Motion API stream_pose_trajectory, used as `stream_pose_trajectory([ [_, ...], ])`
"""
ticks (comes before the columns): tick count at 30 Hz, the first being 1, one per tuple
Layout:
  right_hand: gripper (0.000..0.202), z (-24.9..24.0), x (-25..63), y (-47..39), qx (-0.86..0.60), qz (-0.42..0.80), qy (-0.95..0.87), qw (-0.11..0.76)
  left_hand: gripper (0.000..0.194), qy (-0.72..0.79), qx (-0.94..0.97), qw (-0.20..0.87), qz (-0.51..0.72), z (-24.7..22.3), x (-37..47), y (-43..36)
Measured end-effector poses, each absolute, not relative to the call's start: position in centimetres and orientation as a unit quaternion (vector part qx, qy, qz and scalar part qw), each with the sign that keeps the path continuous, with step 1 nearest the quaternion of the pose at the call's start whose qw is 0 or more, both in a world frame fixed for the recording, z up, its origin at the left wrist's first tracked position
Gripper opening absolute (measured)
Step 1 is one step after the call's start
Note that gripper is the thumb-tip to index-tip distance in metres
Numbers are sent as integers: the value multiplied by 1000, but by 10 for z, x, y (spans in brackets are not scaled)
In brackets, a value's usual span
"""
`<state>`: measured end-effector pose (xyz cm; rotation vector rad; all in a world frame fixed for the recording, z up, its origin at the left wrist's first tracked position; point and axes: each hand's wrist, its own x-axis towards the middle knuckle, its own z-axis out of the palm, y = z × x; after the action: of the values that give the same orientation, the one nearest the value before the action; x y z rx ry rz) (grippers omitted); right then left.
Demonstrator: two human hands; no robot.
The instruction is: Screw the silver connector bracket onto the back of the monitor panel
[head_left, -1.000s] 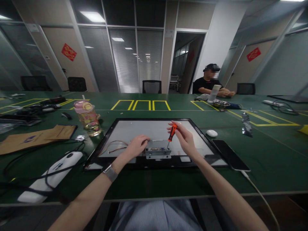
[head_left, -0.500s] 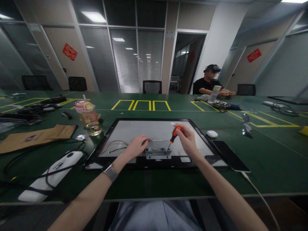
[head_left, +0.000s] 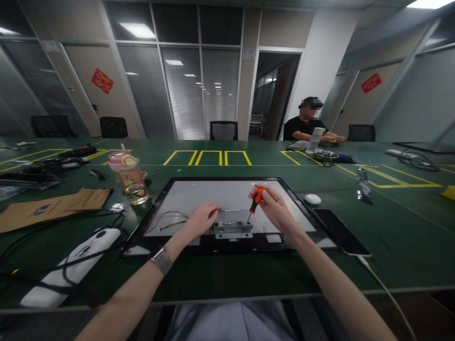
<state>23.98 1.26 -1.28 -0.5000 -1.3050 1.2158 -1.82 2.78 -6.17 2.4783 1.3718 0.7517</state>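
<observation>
A flat display panel (head_left: pixel 192 189) with a black frame and pale grey back lies in front of me. Near its front edge is a metal bracket (head_left: pixel 227 234) with a row of connectors along it. My left hand (head_left: pixel 202 220) is closed at the bracket's left end, its fingertips partly hidden. In my right hand (head_left: pixel 276 209) is a screwdriver (head_left: pixel 255 202) with an orange and black handle, held tilted. Its tip points down at the right part of the connector row; whether it touches a screw is too small to tell. Thin wires (head_left: pixel 165 220) lie left of the bracket.
Left of the panel are a drink bottle (head_left: pixel 130 177), a brown paper bag (head_left: pixel 53 207) and a white power strip (head_left: pixel 71 267) with black cables. To the right lie a phone (head_left: pixel 341 232) with a cable and a white case (head_left: pixel 313 199). Another person (head_left: pixel 307 123) sits across the table.
The view has tilted up slightly, so the things on the table appear a little lower. Both hands stay at the bracket, and the screwdriver has shifted slightly left.
</observation>
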Motion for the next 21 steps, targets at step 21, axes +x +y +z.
stream_pose_trajectory([
  [21,22,-15,240,16,-212,521,-555,612,30,461,846,95,251,-58,-17,26],
])
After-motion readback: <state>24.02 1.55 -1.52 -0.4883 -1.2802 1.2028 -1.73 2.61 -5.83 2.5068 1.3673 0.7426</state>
